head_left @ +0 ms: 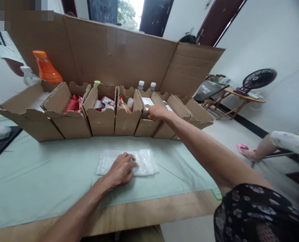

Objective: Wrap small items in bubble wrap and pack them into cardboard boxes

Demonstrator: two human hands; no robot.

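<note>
My left hand (pixel 121 169) lies palm down on a sheet of bubble wrap (pixel 145 162) spread on the pale green table cover (pixel 51 168), its fingers loosely curled on the sheet. My right hand (pixel 158 112) reaches forward into one of the small cardboard boxes (pixel 146 125) in the row at the back of the table. Its fingers point down into the box and are hidden, so what they touch cannot be seen. White packets (pixel 147 101) lie in that box.
Several open cardboard boxes (pixel 101 121) stand side by side, holding red packets (pixel 73 103), snacks and small bottles (pixel 140 84). A tall cardboard screen (pixel 114 50) rises behind them. An orange bottle (pixel 46 68) stands at the left. Another person's leg (pixel 265 148) and a fan (pixel 257 79) are at the right.
</note>
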